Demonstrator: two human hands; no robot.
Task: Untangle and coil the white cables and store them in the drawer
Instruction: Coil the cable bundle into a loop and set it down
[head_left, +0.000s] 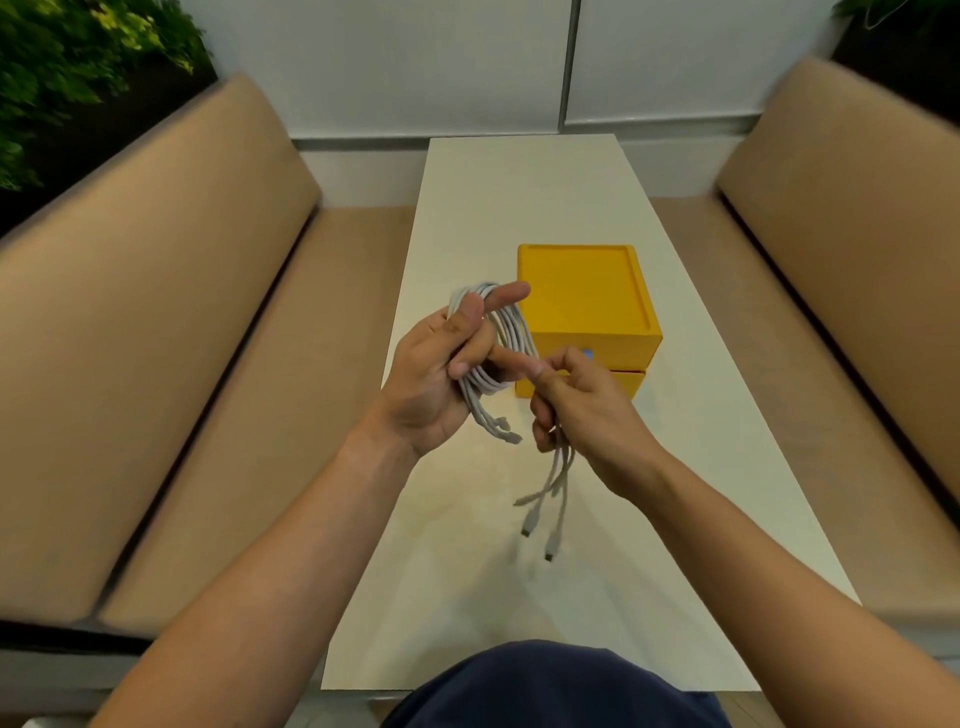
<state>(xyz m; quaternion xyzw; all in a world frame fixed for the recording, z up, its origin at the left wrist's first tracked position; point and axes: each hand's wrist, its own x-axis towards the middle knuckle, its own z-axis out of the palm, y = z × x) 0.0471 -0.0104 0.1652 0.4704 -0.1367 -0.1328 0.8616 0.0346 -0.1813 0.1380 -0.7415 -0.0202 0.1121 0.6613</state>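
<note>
Coiling is looking mostly done; storing is not yet begun. The left hand (441, 374) is gripping a bundle of thin, smooth white cables (511, 325), wound into a round, many-stranded loop over its fingers, with short plug ends poking out toward five o'clock. The right hand (587, 410), at three o'clock of the left, is curling round the remaining loose tails (563, 462), which are hanging limp toward six o'clock and ending in small oblong plugs. The matte yellow, squarish drawer box (587, 301) is sitting on the pale rectangular table (519, 597) at one o'clock of the hands. Its lower drawer (631, 382) seems to be standing slightly out.
</note>
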